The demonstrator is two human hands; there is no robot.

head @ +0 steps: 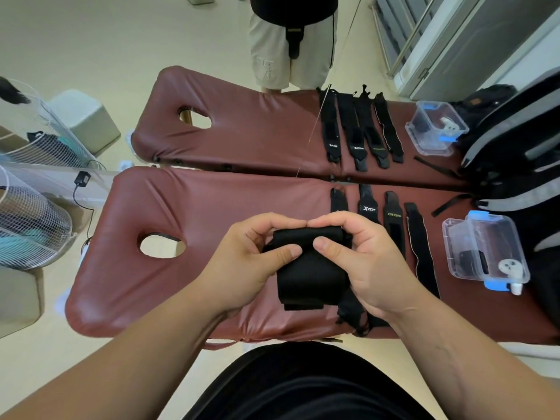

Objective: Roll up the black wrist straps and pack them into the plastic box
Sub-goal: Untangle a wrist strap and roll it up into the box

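Observation:
A black wrist strap [309,271] is held above the near maroon massage table [194,207], its top end partly rolled and its tail hanging down. My left hand [257,253] pinches the roll's left side, thumb in front. My right hand [363,256] pinches the right side the same way. Three more black straps [394,225] lie flat on the table just right of my hands, two labelled in print. A clear plastic box [485,250] with blue latches stands open at the near right, with a dark item and a white object inside.
A second maroon table [242,128] lies beyond, with several flat straps [360,128] and another clear box [436,128]. A person in beige shorts [281,47] stands behind it. Black backpacks [515,153] sit at the right, wire-guard fans [27,219] at the left.

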